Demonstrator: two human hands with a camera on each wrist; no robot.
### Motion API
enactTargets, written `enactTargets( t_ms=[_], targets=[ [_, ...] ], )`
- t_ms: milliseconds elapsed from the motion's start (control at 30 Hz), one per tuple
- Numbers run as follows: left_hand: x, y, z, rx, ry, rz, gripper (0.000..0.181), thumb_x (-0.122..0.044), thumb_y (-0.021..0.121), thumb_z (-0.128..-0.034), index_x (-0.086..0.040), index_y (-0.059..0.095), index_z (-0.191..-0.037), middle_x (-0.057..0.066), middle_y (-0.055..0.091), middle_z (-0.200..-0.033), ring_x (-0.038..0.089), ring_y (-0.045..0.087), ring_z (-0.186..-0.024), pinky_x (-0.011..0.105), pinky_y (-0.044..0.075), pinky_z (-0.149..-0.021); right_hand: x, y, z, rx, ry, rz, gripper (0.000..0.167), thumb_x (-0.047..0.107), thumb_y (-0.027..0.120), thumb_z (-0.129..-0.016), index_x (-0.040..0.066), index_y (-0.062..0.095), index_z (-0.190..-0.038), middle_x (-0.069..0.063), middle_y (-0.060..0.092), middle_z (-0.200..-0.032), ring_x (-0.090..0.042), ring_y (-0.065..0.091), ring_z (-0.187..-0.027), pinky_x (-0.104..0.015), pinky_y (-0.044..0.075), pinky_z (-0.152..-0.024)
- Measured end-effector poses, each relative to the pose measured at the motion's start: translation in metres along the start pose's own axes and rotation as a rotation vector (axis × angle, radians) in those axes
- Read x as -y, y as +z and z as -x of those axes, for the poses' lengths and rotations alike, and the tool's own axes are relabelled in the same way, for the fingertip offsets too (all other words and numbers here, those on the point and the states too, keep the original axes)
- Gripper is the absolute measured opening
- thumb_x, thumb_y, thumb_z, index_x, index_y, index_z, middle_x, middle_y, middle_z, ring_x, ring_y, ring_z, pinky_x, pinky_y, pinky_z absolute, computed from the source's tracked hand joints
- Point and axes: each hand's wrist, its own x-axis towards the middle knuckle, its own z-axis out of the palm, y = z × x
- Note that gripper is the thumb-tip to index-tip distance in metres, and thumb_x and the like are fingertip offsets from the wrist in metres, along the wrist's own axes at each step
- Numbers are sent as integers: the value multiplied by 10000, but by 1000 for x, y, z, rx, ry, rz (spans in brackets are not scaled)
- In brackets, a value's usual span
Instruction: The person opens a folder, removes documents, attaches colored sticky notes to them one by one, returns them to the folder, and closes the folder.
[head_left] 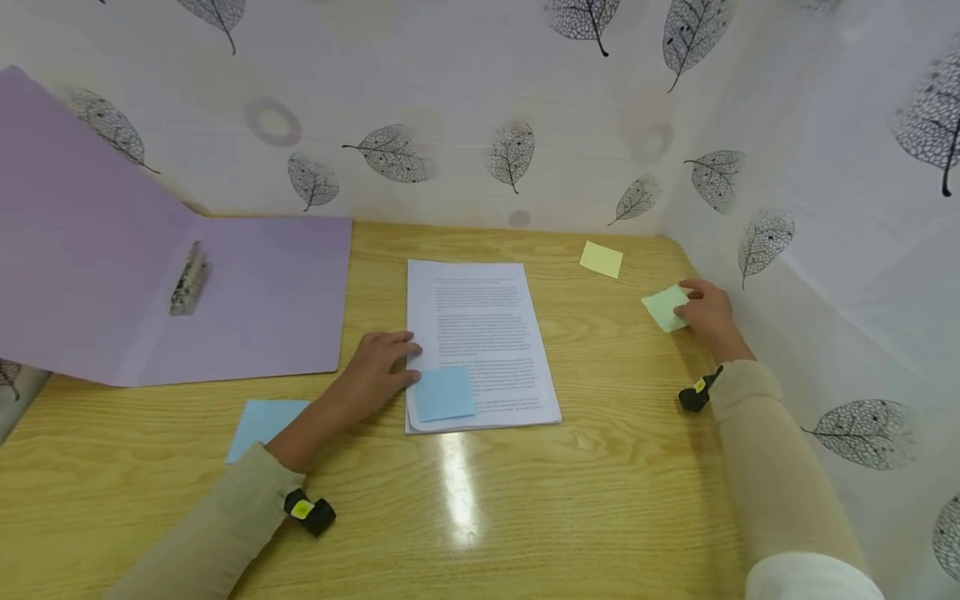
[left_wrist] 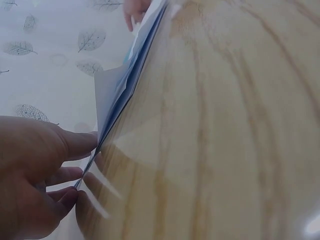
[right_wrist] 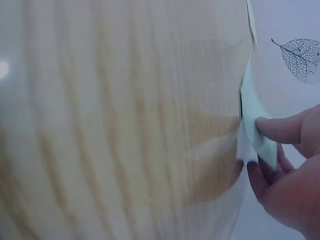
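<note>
A stack of printed paper sheets [head_left: 487,325] lies in the middle of the table, a blue sticky note [head_left: 446,393] on its lower left part. My left hand [head_left: 377,367] rests at the stack's left edge, its fingertips touching the paper. In the left wrist view, the thumb and fingers of that hand [left_wrist: 40,175] meet the edge of the sheets, which look slightly parted. At the table's right side, my right hand [head_left: 707,317] pinches a pale green sticky note [head_left: 663,308] between thumb and fingers. The right wrist view shows this note [right_wrist: 257,125] tilted up off the tabletop.
A purple folder [head_left: 277,292] stands open at the left, a metal clip [head_left: 189,283] along its spine. Blue paper [head_left: 258,423] lies partly under my left forearm. A yellow sticky note [head_left: 602,259] is at the back right. Leaf-patterned cloth [head_left: 450,100] covers the walls behind and right.
</note>
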Motion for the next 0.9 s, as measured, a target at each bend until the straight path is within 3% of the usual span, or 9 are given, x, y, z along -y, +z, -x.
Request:
enactTargets(
  t_ms=[233,333,433,533,600,667,800,900],
  targets=[
    [0,-2,-1,4,-5,1,430,-185,687,-963,-44,606,-1361,217,478,-1507,449,317,-1432,610,265,-1166,12,12,14,9,-74,-156,521,237,558,-1046,136,427,-1540,-202,373,-1541,-283,412,-1339,-161,457,-818],
    [-4,-5,-3,-8,11,-8,413,-163,679,-964,-44,609,-1353,226,496,-1487,443,357,-1425,612,265,-1168,31,26,26,36,-106,-249,498,255,573,-1041,101,477,-1505,-152,377,-1568,-204,447,-1322,-121,485,-822],
    [-12,-8,-4,-26,-2,36,389,-175,655,-980,-59,615,-1349,194,510,-1482,410,401,-1416,601,304,-1159,60,44,44,69,-141,-349,470,209,597,-1030,34,518,-1459,-117,469,-1461,-129,513,-1197,-111,514,-821],
    [-20,-7,-5,-28,-37,187,447,-240,617,-1011,-98,551,-1429,131,530,-1473,348,489,-1351,553,417,-1092,91,66,62,113,-179,-452,463,172,639,-1004,2,544,-1424,-13,527,-1276,-89,536,-1042,-125,534,-805],
    [-28,-4,-7,-21,-44,352,513,-295,601,-1022,-128,481,-1492,101,549,-1461,300,532,-1316,510,467,-1065,110,81,74,152,-208,-492,456,161,657,-993,5,557,-1409,34,539,-1222,-93,544,-1024,-141,543,-818],
    [-38,-1,-10,-7,-50,520,584,-338,600,-1022,-157,407,-1542,94,573,-1440,257,574,-1283,462,501,-1047,127,97,86,194,-228,-547,450,137,674,-979,8,568,-1397,34,566,-1203,-99,566,-1017,-163,553,-833],
    [-58,3,-17,-1,-55,815,634,-281,614,-1021,-127,340,-1571,140,608,-1402,302,609,-1266,474,483,-1076,155,131,113,261,-279,-641,428,81,682,-964,5,581,-1373,-7,612,-1206,-107,612,-1009,-204,570,-848],
    [-67,5,-19,-20,-77,968,616,-218,615,-1021,-75,350,-1558,178,632,-1346,335,641,-1213,488,480,-1072,170,152,132,285,-317,-682,411,65,687,-955,12,595,-1352,-36,647,-1167,-103,636,-996,-214,576,-825]
  ],
)
